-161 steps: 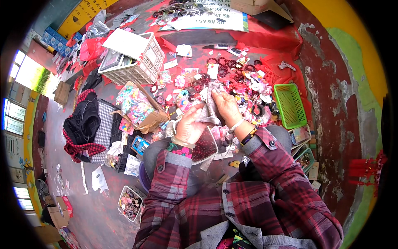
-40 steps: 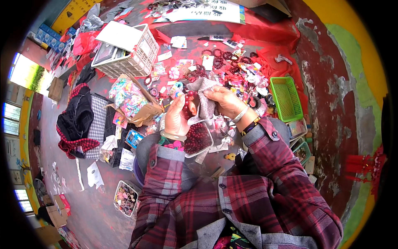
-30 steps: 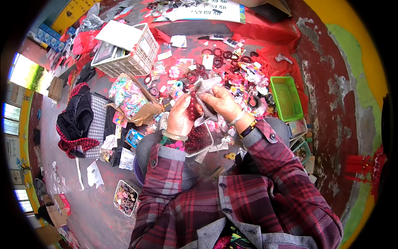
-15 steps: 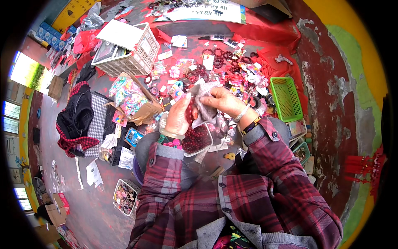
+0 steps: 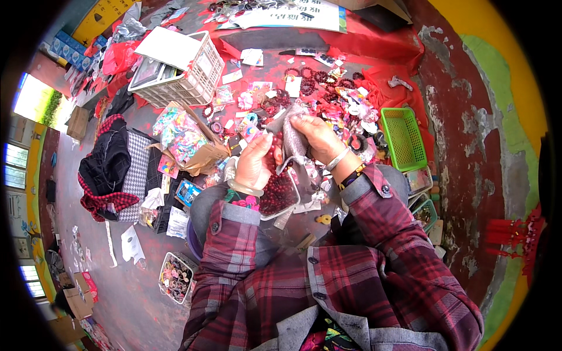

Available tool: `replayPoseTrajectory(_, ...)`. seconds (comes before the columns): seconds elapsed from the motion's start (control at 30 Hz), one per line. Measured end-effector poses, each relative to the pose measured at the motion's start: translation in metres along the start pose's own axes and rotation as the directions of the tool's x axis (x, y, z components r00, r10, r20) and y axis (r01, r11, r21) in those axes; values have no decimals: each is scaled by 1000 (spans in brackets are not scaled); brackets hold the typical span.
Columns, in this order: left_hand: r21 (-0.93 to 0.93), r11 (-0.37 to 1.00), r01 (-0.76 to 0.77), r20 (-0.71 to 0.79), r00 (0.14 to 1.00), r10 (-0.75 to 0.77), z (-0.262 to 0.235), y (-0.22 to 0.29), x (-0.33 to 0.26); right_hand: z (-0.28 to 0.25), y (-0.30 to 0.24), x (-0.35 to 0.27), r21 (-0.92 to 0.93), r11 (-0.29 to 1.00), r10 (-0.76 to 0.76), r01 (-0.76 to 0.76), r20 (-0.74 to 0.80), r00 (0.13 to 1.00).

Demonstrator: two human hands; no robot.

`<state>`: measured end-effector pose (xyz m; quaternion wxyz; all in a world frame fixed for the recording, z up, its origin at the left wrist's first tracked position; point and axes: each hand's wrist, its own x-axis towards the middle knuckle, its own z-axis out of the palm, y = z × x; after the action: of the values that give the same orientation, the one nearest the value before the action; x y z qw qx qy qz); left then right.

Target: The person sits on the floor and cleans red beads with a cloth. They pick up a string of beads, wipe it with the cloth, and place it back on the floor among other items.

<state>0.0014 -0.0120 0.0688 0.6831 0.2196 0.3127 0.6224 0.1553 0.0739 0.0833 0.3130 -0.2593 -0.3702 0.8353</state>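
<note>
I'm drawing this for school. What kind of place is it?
Perhaps a trinket storeroom or workroom; I can't tell which. What suggests it: lots of red beads, a white plastic crate and a bright green basket all close together.

A worn indoor room, apparently a storeroom or makeshift workshop: bead bracelets (image 5: 308, 86) and trinkets (image 5: 358, 111) lie spread over red sheeting (image 5: 383, 89), near a white crate (image 5: 202, 75), a green basket (image 5: 414, 159) and a peeling wall (image 5: 462, 169).

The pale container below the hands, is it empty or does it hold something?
Not empty: red beads show inside the container; their depth is hidden.
</note>
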Motion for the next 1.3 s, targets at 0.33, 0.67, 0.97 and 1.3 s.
replayPoseTrajectory(0.33,-105,992,-68,74,994,76,-1,9,-3,9,-10,-14,-198,980,15,19,167,986)
replayPoseTrajectory(0.67,141,990,33,-61,998,-24,12,3,-5,17,-10,-16,-505,835,-179,216,121,976)
replayPoseTrajectory(0.97,-103,995,0,-13,1000,-2,-4,5,0,2,-5,-7,-166,986,-10,30,117,993)
replayPoseTrajectory(1.3,-143,990,-1,70,997,11,-5,2,-1,11,-3,-11,-449,873,-151,191,124,981)
